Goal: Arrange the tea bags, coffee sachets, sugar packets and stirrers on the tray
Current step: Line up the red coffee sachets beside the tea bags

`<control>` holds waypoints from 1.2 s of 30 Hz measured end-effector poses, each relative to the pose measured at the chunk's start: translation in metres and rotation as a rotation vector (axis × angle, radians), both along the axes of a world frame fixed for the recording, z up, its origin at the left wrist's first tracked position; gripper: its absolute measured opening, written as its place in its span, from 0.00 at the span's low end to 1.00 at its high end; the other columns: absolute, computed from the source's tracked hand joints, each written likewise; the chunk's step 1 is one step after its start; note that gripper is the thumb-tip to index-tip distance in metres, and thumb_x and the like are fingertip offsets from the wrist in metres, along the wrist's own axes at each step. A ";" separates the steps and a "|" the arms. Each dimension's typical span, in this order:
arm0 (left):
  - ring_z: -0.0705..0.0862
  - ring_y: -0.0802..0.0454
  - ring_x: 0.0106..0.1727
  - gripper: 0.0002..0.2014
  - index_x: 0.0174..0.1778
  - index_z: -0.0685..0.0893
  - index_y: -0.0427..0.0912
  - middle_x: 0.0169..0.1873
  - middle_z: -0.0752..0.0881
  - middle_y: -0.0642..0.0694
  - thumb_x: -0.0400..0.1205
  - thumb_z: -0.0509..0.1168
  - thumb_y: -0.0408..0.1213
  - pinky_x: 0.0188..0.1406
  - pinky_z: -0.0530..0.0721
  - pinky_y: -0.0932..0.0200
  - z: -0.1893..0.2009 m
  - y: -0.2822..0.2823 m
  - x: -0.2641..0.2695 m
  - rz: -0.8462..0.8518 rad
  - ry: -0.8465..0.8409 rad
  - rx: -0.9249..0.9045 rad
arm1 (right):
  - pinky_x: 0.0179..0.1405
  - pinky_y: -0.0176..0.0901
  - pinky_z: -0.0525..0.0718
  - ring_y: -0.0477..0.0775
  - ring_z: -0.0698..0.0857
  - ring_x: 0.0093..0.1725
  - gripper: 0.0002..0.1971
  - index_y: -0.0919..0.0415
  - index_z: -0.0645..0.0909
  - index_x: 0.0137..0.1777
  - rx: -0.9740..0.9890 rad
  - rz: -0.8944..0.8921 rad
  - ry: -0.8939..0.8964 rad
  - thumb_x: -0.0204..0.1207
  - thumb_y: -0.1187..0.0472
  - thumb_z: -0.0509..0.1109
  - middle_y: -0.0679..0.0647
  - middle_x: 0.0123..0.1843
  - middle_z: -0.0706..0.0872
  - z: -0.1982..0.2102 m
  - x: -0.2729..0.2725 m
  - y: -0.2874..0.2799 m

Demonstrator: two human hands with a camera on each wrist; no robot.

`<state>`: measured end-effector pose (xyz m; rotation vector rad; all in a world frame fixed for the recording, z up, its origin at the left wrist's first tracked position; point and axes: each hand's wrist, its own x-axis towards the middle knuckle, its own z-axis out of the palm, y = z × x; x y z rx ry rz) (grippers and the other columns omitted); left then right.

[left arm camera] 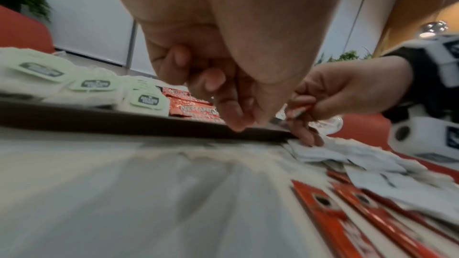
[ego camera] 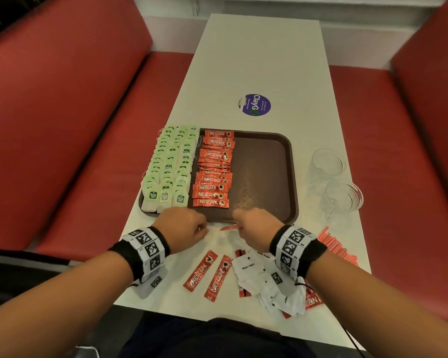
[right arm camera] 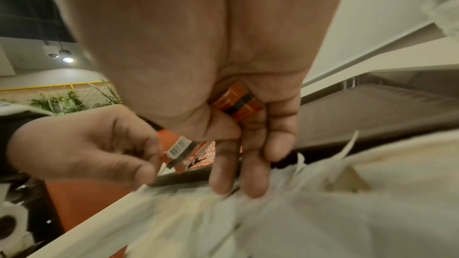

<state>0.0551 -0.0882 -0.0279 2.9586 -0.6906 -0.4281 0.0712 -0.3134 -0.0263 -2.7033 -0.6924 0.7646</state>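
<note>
Both forearms filled the bottom of the head view. Between the wrists lay loose coffee sachets (ego camera: 204, 271) and white sugar packets (ego camera: 248, 267) on the table (ego camera: 259, 60); red stirrers (ego camera: 336, 248) sat to the right. Ahead, the tray (ego camera: 267, 174) held tea bags (ego camera: 171, 166) beside a column of sachets (ego camera: 214, 169).

From the left wrist, the left hand (left arm camera: 223, 77) showed curled fingers; whether they pinched anything could not be told.

From the right wrist, the right hand (right arm camera: 238, 125) clasped a red sachet (right arm camera: 236, 101) against its palm, and the other hand seemed to take its barcoded end. Judged from this, the sachet should be laid flat, logo up, squared to the column's near end.
</note>
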 end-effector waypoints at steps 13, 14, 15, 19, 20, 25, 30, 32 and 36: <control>0.85 0.48 0.49 0.13 0.52 0.86 0.52 0.48 0.88 0.50 0.82 0.66 0.56 0.46 0.80 0.55 -0.006 -0.026 -0.008 -0.199 0.201 0.123 | 0.38 0.46 0.75 0.54 0.79 0.40 0.10 0.53 0.70 0.49 0.181 -0.076 -0.031 0.77 0.53 0.69 0.48 0.38 0.79 0.006 -0.017 -0.006; 0.85 0.48 0.50 0.13 0.53 0.85 0.51 0.49 0.88 0.50 0.82 0.66 0.55 0.46 0.79 0.55 -0.002 -0.026 -0.005 -0.194 0.160 0.092 | 0.38 0.47 0.77 0.54 0.81 0.40 0.11 0.53 0.73 0.49 0.183 -0.056 -0.044 0.77 0.50 0.70 0.49 0.38 0.82 0.005 -0.018 -0.006; 0.85 0.49 0.51 0.13 0.54 0.85 0.51 0.49 0.87 0.50 0.82 0.66 0.55 0.46 0.78 0.55 0.001 -0.027 -0.002 -0.186 0.120 0.054 | 0.39 0.47 0.79 0.54 0.82 0.40 0.11 0.53 0.76 0.48 0.188 -0.043 -0.049 0.77 0.47 0.71 0.50 0.40 0.84 0.005 -0.018 -0.006; 0.83 0.52 0.51 0.14 0.54 0.86 0.50 0.49 0.86 0.52 0.81 0.68 0.56 0.47 0.79 0.56 0.016 -0.029 0.010 -0.158 0.048 -0.076 | 0.40 0.46 0.80 0.50 0.82 0.39 0.09 0.47 0.79 0.41 0.214 -0.016 -0.043 0.80 0.48 0.70 0.47 0.38 0.85 0.007 -0.013 -0.006; 0.83 0.52 0.51 0.14 0.54 0.87 0.50 0.47 0.86 0.52 0.81 0.69 0.56 0.47 0.79 0.56 0.019 -0.030 0.013 -0.150 0.040 -0.097 | 0.39 0.46 0.79 0.50 0.82 0.38 0.10 0.46 0.77 0.38 0.219 -0.010 -0.049 0.81 0.49 0.70 0.46 0.36 0.85 0.008 -0.011 -0.006; 0.80 0.54 0.49 0.11 0.54 0.88 0.52 0.45 0.85 0.54 0.81 0.70 0.53 0.45 0.74 0.59 0.028 -0.025 0.024 -0.101 0.039 -0.154 | 0.36 0.42 0.69 0.47 0.77 0.32 0.20 0.42 0.66 0.30 0.274 -0.025 -0.116 0.80 0.57 0.69 0.42 0.30 0.77 0.013 0.002 -0.010; 0.80 0.55 0.53 0.08 0.53 0.90 0.52 0.46 0.87 0.55 0.83 0.69 0.48 0.53 0.79 0.55 0.028 -0.009 0.039 -0.008 0.070 -0.189 | 0.29 0.29 0.63 0.36 0.72 0.28 0.22 0.42 0.65 0.29 0.371 -0.080 -0.136 0.80 0.58 0.70 0.38 0.27 0.73 0.020 0.010 -0.015; 0.78 0.58 0.52 0.07 0.52 0.90 0.53 0.46 0.87 0.58 0.83 0.69 0.47 0.54 0.79 0.55 0.029 -0.006 0.042 -0.001 0.068 -0.199 | 0.29 0.31 0.64 0.37 0.73 0.29 0.20 0.44 0.67 0.29 0.374 -0.091 -0.120 0.80 0.56 0.71 0.39 0.28 0.75 0.018 0.014 -0.016; 0.76 0.60 0.51 0.07 0.55 0.89 0.55 0.46 0.85 0.61 0.84 0.69 0.47 0.55 0.78 0.55 0.028 -0.007 0.046 -0.006 0.071 -0.243 | 0.31 0.37 0.70 0.41 0.77 0.32 0.16 0.46 0.71 0.33 0.379 -0.106 -0.096 0.81 0.53 0.71 0.42 0.31 0.79 0.014 0.019 -0.019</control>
